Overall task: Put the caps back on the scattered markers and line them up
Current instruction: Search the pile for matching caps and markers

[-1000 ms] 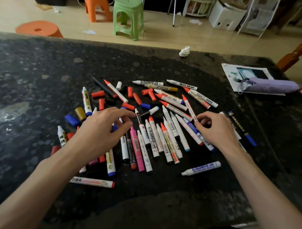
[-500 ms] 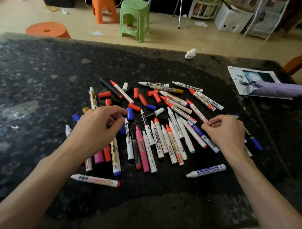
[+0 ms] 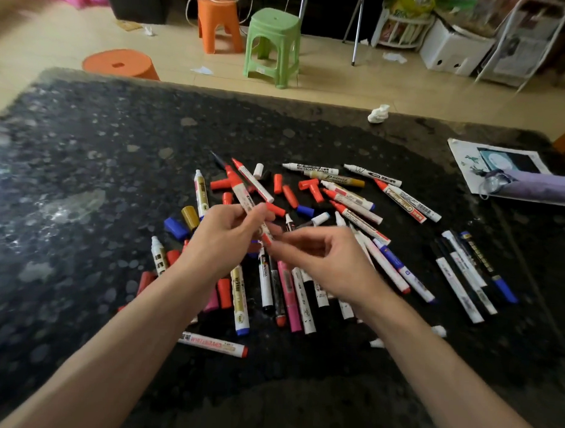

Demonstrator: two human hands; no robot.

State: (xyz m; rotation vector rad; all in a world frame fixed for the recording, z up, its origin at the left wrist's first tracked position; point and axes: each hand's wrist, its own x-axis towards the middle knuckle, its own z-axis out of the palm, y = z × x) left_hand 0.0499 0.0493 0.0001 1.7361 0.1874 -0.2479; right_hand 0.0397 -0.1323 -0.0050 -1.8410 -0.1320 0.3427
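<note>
Markers [image 3: 288, 294] lie heaped on the table [image 3: 84, 175] — above them the left grip [image 3: 222, 240] curls round a tilted red marker [image 3: 242, 193] while the right grip [image 3: 330, 263] pinches its lower end. Loose caps [image 3: 289, 196] sit among the pile.

Left hand [image 3: 229, 240] and right hand [image 3: 332, 263] close together, fingertips almost touching, fingers of both curled into pinches
</note>
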